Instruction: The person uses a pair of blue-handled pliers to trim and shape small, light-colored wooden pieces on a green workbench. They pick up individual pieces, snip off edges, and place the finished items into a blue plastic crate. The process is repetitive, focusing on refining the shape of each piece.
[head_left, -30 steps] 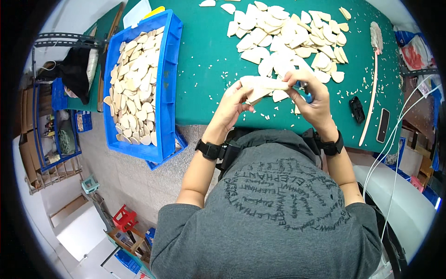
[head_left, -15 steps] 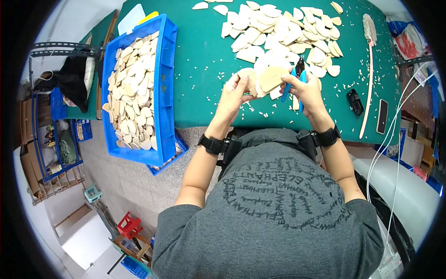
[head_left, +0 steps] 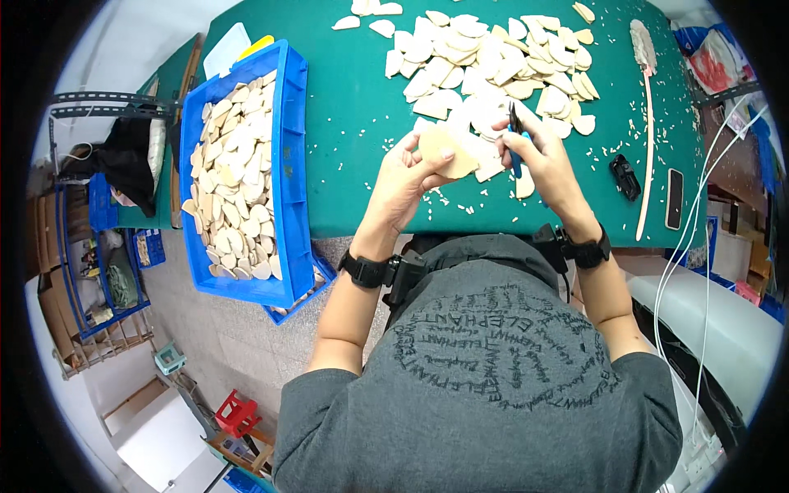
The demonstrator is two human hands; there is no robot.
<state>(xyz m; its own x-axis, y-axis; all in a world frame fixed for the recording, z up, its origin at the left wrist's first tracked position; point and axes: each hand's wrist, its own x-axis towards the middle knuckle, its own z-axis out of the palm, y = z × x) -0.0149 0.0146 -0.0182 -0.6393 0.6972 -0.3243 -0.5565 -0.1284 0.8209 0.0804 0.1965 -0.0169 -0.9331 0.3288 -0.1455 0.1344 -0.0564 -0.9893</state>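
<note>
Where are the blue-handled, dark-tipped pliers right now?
In the head view, the blue-handled, dark-tipped pliers are right of centre, held in the person's right hand, with the heap of pale, flat, rounded pieces just beyond.

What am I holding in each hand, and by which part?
Your left hand holds at least one flat cream piece, thumb lying across its face. Your right hand holds the blue-handled pliers by the handles.

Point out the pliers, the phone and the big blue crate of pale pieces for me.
Pliers [head_left: 515, 125]: head view, on the dark metal head.
Phone [head_left: 675, 200]: head view, middle of its dark face.
Big blue crate [head_left: 288, 181]: head view, on its right wall.
</note>
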